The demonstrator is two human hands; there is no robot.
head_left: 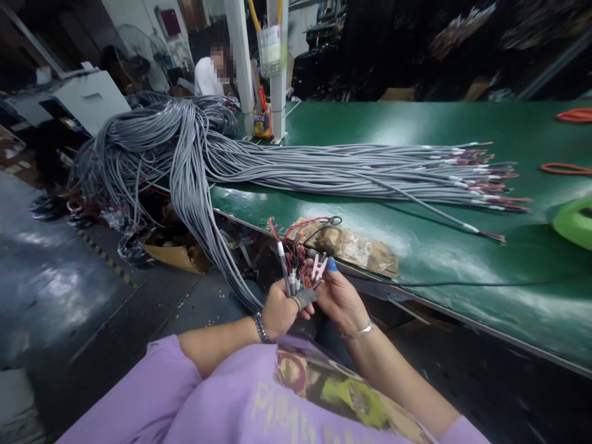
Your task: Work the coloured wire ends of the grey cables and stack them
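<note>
My left hand (279, 310) is closed round the ends of a few grey cables (289, 280), whose stripped red and dark wires (296, 243) stick up above the fist. A grey finger cot covers one fingertip. My right hand (340, 299) is closed beside it, pinching the wire ends near small pink clips (318, 266); a blue cot shows on one finger. Both hands hover just off the near edge of the green table (416, 123). A large bundle of grey cables (324, 166) lies across the table and hangs over its left end.
A worn cardboard piece (356, 248) lies at the table edge. A green tape roll (576, 222) and orange loops (573, 115) sit at right. White posts (277, 80) stand at the back. Another person (210, 74) sits far behind. Boxes lie on the floor at left.
</note>
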